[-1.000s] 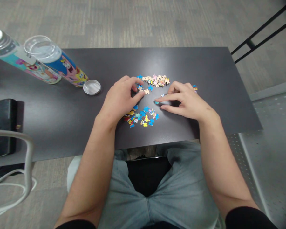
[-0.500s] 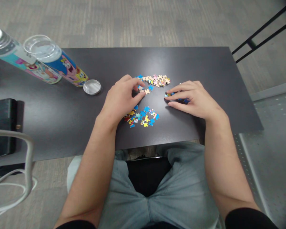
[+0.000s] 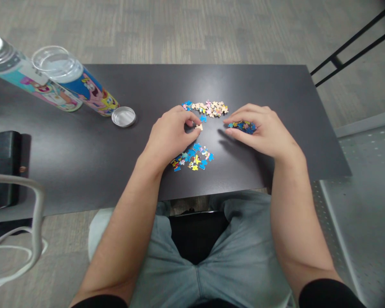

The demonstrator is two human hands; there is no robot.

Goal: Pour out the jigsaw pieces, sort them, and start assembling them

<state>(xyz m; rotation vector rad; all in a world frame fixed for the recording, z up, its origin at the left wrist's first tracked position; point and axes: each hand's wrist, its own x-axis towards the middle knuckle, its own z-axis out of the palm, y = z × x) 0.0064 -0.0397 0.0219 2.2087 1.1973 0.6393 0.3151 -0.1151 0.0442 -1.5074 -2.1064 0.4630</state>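
My left hand (image 3: 175, 130) is over the middle of the dark table, with its thumb and fingers curled round a pale puzzle piece (image 3: 199, 127). Other pieces under those fingers are hidden. A blue puzzle piece (image 3: 203, 119) lies just beyond the fingertips. My right hand (image 3: 259, 130) arches over a small pile of mostly blue puzzle pieces (image 3: 243, 126), thumb and fingers apart. Beyond the hands spreads a heap of mainly pale, backside-up pieces (image 3: 214, 108). Closer to me lies a group of blue, yellow and red pieces (image 3: 195, 157), partly behind my left wrist.
On the left of the table (image 3: 115, 171) stand a clear-topped cartoon tube (image 3: 83, 83) and a similar silver-capped tube (image 3: 41, 83). A round metal lid (image 3: 123, 116) lies beside them. A black case (image 3: 3, 171) and a white curved bar (image 3: 37, 218) are at the far left.
My left hand has shifted slightly right, with a pale piece now at its fingertips. My right fingers have spread and lifted, showing more of the pile beneath them.
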